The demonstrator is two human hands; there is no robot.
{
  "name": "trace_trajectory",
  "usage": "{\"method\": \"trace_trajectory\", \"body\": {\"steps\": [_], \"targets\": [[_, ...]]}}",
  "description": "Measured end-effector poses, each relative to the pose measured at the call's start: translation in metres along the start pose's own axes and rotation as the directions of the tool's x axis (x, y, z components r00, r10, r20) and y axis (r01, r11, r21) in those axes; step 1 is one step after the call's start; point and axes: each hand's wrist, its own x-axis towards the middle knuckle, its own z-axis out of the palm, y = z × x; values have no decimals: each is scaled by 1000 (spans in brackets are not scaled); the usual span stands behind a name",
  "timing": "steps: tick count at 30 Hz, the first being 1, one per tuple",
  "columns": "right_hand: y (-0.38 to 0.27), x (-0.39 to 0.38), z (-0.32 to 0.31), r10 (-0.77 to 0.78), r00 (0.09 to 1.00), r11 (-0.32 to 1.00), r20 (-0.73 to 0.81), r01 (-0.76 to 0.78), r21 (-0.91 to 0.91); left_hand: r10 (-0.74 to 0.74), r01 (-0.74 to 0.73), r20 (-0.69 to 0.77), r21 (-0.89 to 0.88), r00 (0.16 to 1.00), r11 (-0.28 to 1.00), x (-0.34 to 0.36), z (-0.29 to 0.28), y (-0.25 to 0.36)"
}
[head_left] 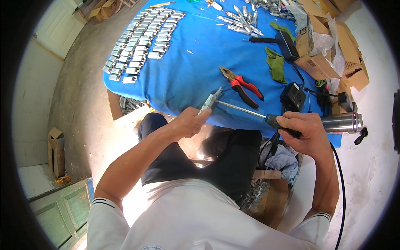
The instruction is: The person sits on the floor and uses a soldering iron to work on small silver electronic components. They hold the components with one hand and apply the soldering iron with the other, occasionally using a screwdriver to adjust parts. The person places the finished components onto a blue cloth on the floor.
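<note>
At the near edge of the blue cloth, my left hand (189, 122) is closed around a narrow silver metal piece (208, 103), which juts up past the fingers. Its exact kind is too small to make out. My right hand (307, 128) grips the dark handle of a screwdriver (241, 108). The shaft runs leftward, its tip at the side of the metal piece. Just beyond the screwdriver lie red-and-black pliers (243, 85), jaws pointing to the far left.
Rows of small metal parts (140, 43) cover the table's left side. Loose longer parts (243, 21) lie at the back. Green gloves (275, 64), black adapters (293, 96), a steel flask (341, 123) and cardboard boxes (321, 62) crowd the right. A cable hangs beside my right arm.
</note>
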Motion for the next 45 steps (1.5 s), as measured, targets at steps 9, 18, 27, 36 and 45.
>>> {"method": "trace_trajectory", "body": {"steps": [9, 18, 27, 36, 45], "targets": [[28, -8, 5, 302, 951, 898, 70, -308, 316, 2, -2, 18, 37, 1000, 999, 4, -6, -7], [71, -34, 55, 562, 732, 260, 386, -598, 758, -9, 9, 2, 69, 1000, 998, -1, -2, -1], [23, -45, 40, 375, 919, 898, -123, -326, 295, 36, -35, -53, 13, 998, 999, 5, 1, -9], [-11, -80, 63, 745, 660, 438, -98, -373, 818, 464, -226, -298, 582, 834, 781, 10, 12, -31], [-22, -80, 99, 601, 757, 764, -256, -449, 464, 433, -248, -264, 526, 862, 814, 3, 11, -26]]}}
